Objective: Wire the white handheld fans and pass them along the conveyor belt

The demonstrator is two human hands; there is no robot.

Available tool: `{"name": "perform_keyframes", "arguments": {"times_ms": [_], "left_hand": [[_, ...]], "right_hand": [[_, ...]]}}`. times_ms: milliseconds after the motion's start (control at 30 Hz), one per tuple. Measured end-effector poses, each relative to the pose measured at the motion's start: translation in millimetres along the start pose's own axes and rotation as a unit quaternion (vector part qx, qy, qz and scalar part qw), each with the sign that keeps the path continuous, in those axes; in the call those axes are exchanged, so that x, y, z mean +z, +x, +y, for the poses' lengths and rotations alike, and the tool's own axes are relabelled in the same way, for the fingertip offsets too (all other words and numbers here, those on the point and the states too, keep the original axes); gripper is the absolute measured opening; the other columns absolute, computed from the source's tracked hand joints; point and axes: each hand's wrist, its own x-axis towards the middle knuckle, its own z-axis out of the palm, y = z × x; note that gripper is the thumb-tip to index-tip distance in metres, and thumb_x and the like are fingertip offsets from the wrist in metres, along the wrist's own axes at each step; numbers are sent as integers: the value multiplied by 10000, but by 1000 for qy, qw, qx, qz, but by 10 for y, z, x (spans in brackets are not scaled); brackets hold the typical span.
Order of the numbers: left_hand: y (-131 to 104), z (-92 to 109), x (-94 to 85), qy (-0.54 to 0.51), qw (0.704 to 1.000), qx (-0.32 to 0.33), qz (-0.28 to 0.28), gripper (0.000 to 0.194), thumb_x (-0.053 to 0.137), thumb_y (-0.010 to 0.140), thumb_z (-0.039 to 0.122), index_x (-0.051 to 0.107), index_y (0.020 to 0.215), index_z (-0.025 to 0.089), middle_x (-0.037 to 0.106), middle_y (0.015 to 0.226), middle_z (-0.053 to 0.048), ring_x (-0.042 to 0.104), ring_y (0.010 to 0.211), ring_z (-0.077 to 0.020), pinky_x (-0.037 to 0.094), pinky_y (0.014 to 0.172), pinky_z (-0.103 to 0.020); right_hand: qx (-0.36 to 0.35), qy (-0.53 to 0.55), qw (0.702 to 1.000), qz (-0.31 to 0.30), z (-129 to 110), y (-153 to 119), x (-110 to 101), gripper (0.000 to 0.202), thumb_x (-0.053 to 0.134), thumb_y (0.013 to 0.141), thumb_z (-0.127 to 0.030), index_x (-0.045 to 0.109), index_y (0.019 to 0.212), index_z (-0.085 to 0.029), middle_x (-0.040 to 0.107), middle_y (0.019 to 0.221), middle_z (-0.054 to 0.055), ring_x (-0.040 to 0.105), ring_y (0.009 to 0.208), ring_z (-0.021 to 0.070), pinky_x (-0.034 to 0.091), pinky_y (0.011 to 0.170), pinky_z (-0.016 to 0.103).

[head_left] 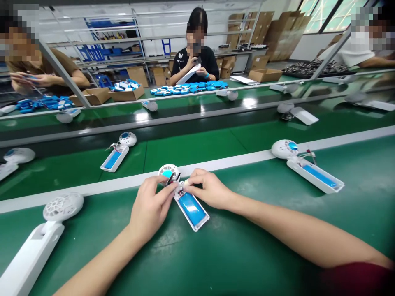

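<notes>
A white handheld device point(193, 210) with a blue block in its open handle lies on the green mat in front of me, its round head pointing away. My left hand point(152, 202) is closed at the joint between head and handle, thumb and forefinger pinching a small dark part point(173, 177). From the right, my right hand point(207, 188) pinches at the top of the handle, beside thin wires. What its fingertips hold is too small to name.
An open device point(314, 173) lies right, a closed one point(33, 257) at the left front. More devices point(115, 158) lie on the green belt point(185, 142). Across it, a person point(196, 61) works behind blue blocks point(188, 88); others are at both sides.
</notes>
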Motion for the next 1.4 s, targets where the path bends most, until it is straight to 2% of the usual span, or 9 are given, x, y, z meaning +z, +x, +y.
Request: {"name": "perform_keyframes", "arguments": {"times_ms": [300,433,567,633,733,800,900,1233,1400], "left_hand": [[35,-111,-80,89,983,161,-8,219,551,760,101,609,944,204,468,1150,-102,415,1043,-270,447,804,-429],[52,-71,-73,60,991,108,-43,78,553,774,168,602,834,160,458,1133,-101,396,1056,-269,432,846,-426],[37,-7,-17,-47,997,-16,-60,84,522,800,206,595,818,168,442,1089,-87,429,1018,-218,440,838,-377],[20,1,-2,-120,989,-72,-43,140,519,804,209,589,926,212,445,1059,-63,465,980,-178,450,820,-329],[1,-6,-8,-204,965,-157,-44,432,501,813,204,399,1228,268,481,1017,-44,510,897,-136,463,769,-271],[-6,-5,-18,-208,959,-181,-63,432,463,830,201,376,1251,240,511,932,-36,521,818,-125,464,718,-249],[-17,13,-17,-177,969,-151,-82,326,415,847,187,475,1167,204,502,828,-26,509,748,-116,452,677,-228],[-69,73,50,-76,988,-66,-113,420,352,860,144,349,1277,191,454,815,-48,461,738,-137,456,671,-270],[-78,118,66,-39,995,-31,-81,451,366,848,130,323,1294,184,462,796,-51,471,718,-148,470,641,-273]], "right_hand": [[16,38,997,-61,14,-7,67,170,541,795,-242,691,837,-173,436,771,29,464,744,122,401,707,269],[1,42,998,-42,10,-33,106,167,639,713,-245,668,856,-162,422,811,25,466,765,123,406,736,268],[-45,13,999,-28,-7,-52,163,168,518,808,-220,650,736,-146,428,755,20,450,733,117,392,704,259],[-34,27,999,-19,-16,-34,180,198,491,823,-207,630,700,-138,417,724,12,443,703,109,387,671,250],[14,89,996,3,-40,23,166,170,516,808,-207,599,678,-137,400,720,0,437,671,94,383,636,233],[39,126,991,8,-67,61,135,182,528,800,-202,572,636,-137,394,721,-5,434,668,89,381,632,228],[29,138,990,3,-106,86,88,192,524,798,-169,561,613,-136,390,718,-3,432,697,96,380,650,232],[18,136,990,39,-113,3,149,216,480,807,-140,523,596,-132,392,697,-5,423,670,96,367,635,233],[40,159,986,33,-134,0,127,216,473,810,-132,529,601,-138,386,695,-7,421,663,93,365,624,229]]}}
